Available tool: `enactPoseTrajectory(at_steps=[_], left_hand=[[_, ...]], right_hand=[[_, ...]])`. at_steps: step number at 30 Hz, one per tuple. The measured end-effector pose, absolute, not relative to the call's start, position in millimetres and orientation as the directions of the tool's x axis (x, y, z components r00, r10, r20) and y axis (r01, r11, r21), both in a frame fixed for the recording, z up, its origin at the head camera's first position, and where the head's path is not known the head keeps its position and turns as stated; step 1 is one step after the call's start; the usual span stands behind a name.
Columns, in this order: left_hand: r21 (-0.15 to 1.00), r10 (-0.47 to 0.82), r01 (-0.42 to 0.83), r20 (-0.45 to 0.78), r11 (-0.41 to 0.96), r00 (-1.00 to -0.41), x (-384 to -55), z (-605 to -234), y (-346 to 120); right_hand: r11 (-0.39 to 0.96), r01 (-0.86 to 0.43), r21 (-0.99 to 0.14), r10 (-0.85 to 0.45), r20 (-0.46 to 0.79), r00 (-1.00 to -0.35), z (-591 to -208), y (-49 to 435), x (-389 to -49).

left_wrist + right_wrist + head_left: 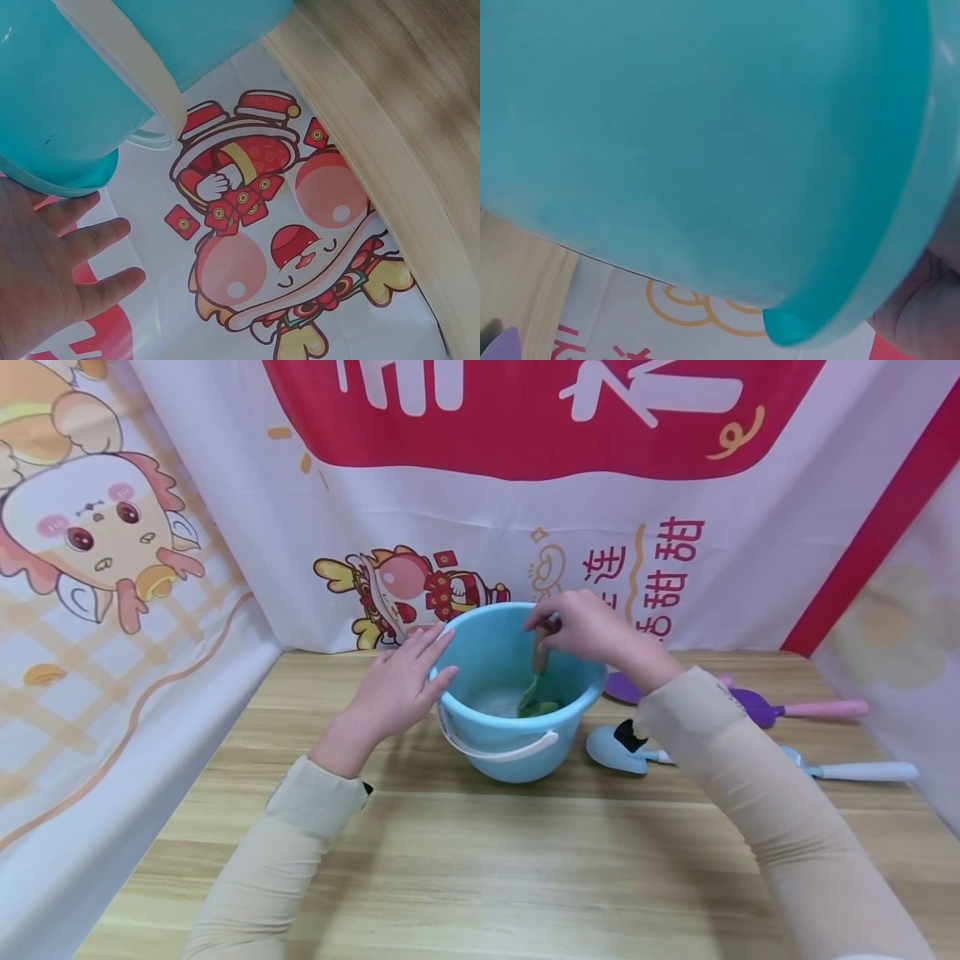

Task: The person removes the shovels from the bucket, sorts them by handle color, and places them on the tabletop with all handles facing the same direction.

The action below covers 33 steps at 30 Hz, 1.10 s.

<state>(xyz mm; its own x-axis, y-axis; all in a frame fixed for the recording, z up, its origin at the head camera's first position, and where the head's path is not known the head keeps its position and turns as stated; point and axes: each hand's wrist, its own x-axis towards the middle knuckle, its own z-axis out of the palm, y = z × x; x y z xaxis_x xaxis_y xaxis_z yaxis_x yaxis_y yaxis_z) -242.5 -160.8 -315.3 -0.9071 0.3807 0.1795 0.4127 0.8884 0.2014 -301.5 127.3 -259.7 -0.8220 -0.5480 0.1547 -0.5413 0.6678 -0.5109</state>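
A light blue bucket [517, 747] stands upright on the table, its white handle hanging down at the front. My left hand [393, 685] rests on the bucket's left rim, the fingers straight and spread in the left wrist view. Over the opening, my right hand [581, 625] grips the wooden handle of a small green garden tool [539, 658]. The tool's green end reaches down inside the bucket near its floor; the shape of its head is not clear. In the right wrist view the bucket wall [690, 150] hides most of the right hand.
Right of the bucket lie a light blue trowel [617, 750], a purple garden tool with a pink handle [825, 709], and another blue tool with a pale handle [866, 771]. A printed cloth [300, 527] hangs close behind the bucket.
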Motion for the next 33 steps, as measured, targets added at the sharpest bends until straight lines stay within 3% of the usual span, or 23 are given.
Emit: enactPoseTrajectory(at_steps=[11,33], left_hand=[[0.202,0.382,0.414,0.181,0.887,-0.906,-242.3,-315.4,-160.5],[0.198,0.390,0.422,0.181,0.885,-0.903,-244.2,-315.0,-161.9]], right_hand=[[0.573,-0.609,-0.549,-0.549,0.295,-0.782,-254.7,140.0,-299.2],[0.462,-0.578,-0.673,-0.373,0.444,-0.815,-249.1,167.9,-282.4]])
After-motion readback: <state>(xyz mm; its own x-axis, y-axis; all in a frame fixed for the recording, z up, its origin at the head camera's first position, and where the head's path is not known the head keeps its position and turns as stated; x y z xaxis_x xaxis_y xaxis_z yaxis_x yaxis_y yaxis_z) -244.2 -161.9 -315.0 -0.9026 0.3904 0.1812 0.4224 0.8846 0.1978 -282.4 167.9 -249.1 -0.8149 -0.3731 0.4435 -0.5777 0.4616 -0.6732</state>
